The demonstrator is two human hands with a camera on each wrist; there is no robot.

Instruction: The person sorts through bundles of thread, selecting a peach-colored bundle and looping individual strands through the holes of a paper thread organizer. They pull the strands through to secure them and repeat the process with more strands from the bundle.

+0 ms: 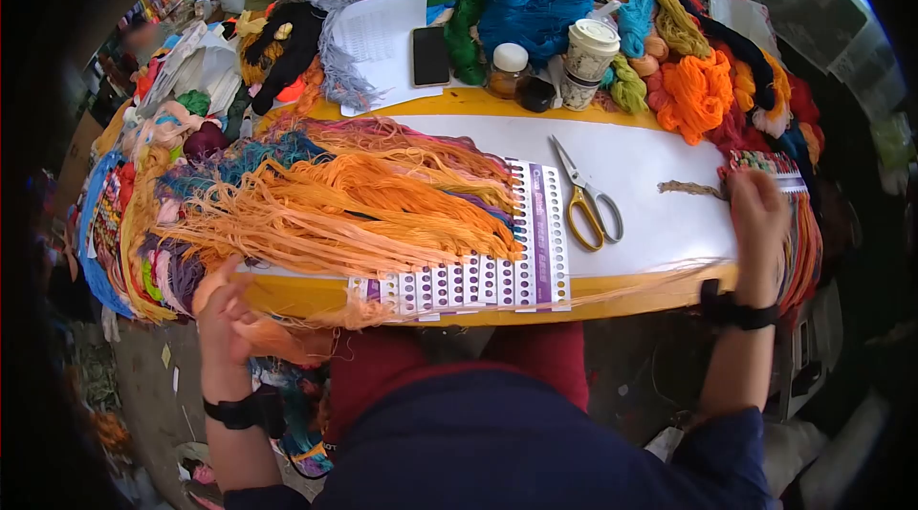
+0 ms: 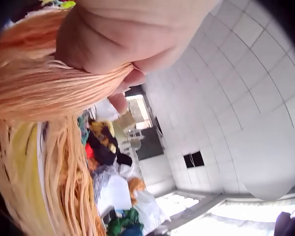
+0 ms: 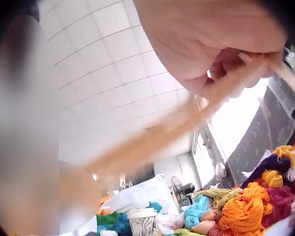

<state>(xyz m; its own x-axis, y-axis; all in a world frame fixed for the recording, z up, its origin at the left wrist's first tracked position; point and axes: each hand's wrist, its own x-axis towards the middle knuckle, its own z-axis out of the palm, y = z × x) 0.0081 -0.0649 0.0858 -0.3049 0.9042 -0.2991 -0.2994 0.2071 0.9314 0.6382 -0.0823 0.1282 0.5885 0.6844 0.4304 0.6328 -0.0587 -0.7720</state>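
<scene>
Close to the table's front left corner, my left hand (image 1: pixel 225 319) grips a skein of peach thread (image 2: pixel 83 91), its strands bunched under the fingers in the left wrist view. At the right end of the table, my right hand (image 1: pixel 760 214) pinches a lock of the same peach thread (image 3: pixel 182 125). Between the hands, strands stretch along the front edge. White punched cards (image 1: pixel 543 242) lie in the middle, with orange and peach threads (image 1: pixel 354 204) fanned leftward from their holes. Scissors (image 1: pixel 585 209) with slightly parted blades lie right of the cards.
A short brown thread bundle (image 1: pixel 690 189) lies left of my right hand. Behind stand a lidded paper cup (image 1: pixel 591 56) and a jar (image 1: pixel 508 70), beside a phone (image 1: pixel 430 57) and papers (image 1: pixel 378 37). Bright orange yarn (image 1: pixel 696 94) and other skeins heap around the table.
</scene>
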